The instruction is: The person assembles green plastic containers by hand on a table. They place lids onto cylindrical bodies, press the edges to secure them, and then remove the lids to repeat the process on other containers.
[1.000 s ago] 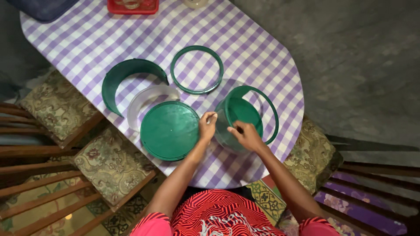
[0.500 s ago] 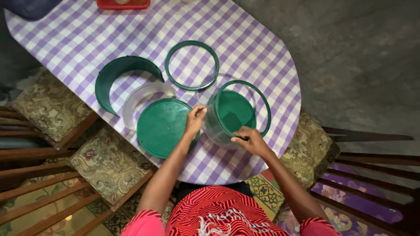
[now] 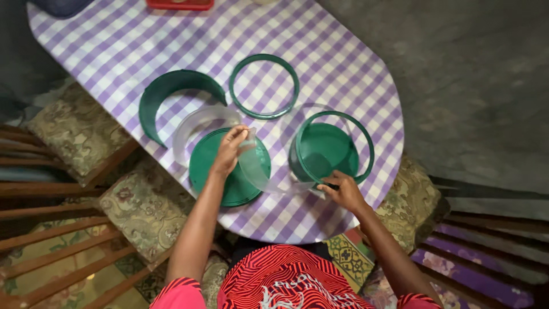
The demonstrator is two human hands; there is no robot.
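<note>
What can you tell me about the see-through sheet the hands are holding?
The clear sheet looks like thin, bendy plastic, curved into a loose arc. The left hand pinches its upper end above the green lid; the right hand holds its other end by the green tub. It hangs lifted between them, with lid and cloth showing through.

Purple checked table (image 3: 343, 63), wooden cushioned chairs (image 3: 80, 134), grey floor (image 3: 474, 74)

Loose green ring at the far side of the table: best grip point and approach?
The green ring lies flat on the checked tablecloth, open in the middle, nothing touching it. Probably best to come from above and pinch the near arc, one finger inside the hoop and the thumb outside; the band looks too thin for a side grasp.
</note>
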